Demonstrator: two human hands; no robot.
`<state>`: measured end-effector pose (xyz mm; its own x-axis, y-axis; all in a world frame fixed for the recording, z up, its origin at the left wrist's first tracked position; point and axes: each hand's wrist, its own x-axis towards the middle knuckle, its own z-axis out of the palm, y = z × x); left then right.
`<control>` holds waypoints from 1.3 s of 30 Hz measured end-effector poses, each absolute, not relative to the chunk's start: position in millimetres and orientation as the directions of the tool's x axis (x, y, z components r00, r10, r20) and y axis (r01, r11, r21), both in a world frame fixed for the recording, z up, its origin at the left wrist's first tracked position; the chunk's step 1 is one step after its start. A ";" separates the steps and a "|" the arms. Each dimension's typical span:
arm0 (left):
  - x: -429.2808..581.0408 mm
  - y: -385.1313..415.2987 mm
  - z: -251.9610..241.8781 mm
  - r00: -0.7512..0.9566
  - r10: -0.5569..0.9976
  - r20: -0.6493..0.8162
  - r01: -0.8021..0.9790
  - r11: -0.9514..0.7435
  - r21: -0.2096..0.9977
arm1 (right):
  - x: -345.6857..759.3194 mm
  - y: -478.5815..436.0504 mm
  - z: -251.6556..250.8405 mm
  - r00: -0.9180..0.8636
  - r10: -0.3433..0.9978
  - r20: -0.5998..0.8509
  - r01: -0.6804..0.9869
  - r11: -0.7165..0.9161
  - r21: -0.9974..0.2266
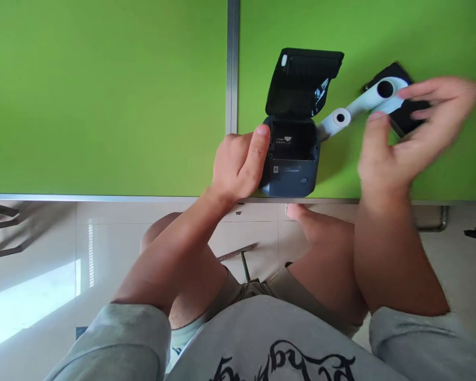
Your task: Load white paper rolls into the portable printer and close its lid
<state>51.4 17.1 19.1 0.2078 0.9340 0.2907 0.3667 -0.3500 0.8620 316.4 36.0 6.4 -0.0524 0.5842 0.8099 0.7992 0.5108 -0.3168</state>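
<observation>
My left hand (241, 161) grips the left side of a small dark label printer (289, 182), its thumb up along the edge. The printer's lid (303, 82) stands open, and its dark inner bay faces up. At the right, my right hand (412, 124), slightly blurred, has its thumb and forefinger at a white paper roll (368, 100) with a wide dark core and a loose flap of paper. A second white paper roll (333, 124), with a smaller hole, lies between that roll and the printer. Beneath the right hand lies a flat black object (406, 119), partly hidden.
The green tabletop (103, 100) has a grey metal seam (232, 69) running away from me, left of the printer. The printer sits close to the table's front edge (103, 198). My legs are below that edge, over a pale tiled floor (115, 238).
</observation>
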 end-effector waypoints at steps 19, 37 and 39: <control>51.4 18.7 17.1 0.197 0.941 0.274 0.367 -0.330 0.870 | 335.6 84.7 -40.0 0.143 0.511 0.848 0.839 0.392 -0.378; 50.2 20.0 12.7 0.203 0.927 0.316 0.350 -0.371 0.860 | 233.5 14.0 21.3 -0.193 0.674 0.713 0.549 0.677 -0.491; 50.0 20.1 12.1 0.208 0.924 0.322 0.350 -0.378 0.857 | 231.8 11.1 19.5 -0.207 0.727 0.654 0.606 0.621 -0.498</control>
